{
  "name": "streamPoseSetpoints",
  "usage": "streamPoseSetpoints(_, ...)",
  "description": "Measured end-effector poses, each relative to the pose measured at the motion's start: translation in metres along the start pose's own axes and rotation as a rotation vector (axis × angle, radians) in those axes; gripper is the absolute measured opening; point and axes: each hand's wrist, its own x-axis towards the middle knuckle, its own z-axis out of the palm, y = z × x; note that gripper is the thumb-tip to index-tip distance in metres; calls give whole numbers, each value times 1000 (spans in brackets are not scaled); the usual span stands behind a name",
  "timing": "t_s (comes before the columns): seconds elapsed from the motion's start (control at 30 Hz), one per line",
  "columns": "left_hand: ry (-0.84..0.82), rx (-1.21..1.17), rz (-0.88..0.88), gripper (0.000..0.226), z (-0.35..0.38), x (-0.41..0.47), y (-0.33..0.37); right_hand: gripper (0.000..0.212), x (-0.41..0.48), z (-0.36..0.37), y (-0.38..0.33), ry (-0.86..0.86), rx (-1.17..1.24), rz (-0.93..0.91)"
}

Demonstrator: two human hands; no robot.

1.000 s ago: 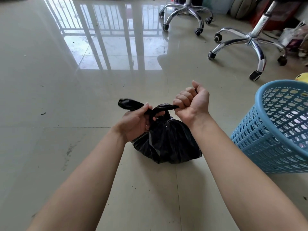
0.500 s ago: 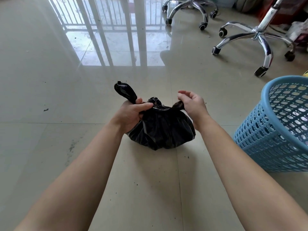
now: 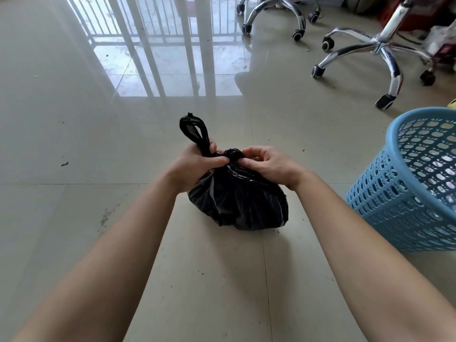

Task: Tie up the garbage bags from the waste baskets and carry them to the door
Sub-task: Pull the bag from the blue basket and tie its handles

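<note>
A black garbage bag [image 3: 237, 201] sits on the pale tiled floor [image 3: 74, 144] directly in front of the person, its body bulging and wrinkled and its neck gathered into a tight knot [image 3: 232, 154] on top. From the left side of the knot a twisted strip of the bag rises and ends in a narrow upright loop [image 3: 193, 129]. The left hand [image 3: 195, 165] grips the base of that strip, fingers curled round it and the thumb lying across toward the knot. The right hand [image 3: 269, 164] pinches the knot from the other side between thumb and bent fingers; whether it also holds a second strip cannot be told, since the fingers cover that part. Both bare forearms reach in from the bottom corners of the view and meet at the bag's top. Near the bag on the right, not touching it, stands a light blue perforated waste basket [image 3: 417, 193], partly cut off by the edge of the view. A small yellow object [image 3: 452, 103] peeks out just behind its rim. Farther back on the right stands a chrome five-star office-chair base [image 3: 381, 49] on black castors, and a second chair base [image 3: 278, 8] stands behind it at the top edge. A bright reflection [image 3: 160, 53] of window bars lies across the glossy tiles at upper left, and a dark speck [image 3: 64, 164] lies on the floor well to the left of the hands.
</note>
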Motion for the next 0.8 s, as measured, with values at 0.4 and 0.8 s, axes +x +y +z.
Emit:
streamPoseSetpoints(0.4, 529, 684, 314, 17, 8, 5, -20, 16, -4, 8, -3, 43, -34, -72)
streamPoseSetpoints(0.8, 276, -261, -96, 21, 18, 2, -12, 13, -1, 7, -11, 129, -25, -121)
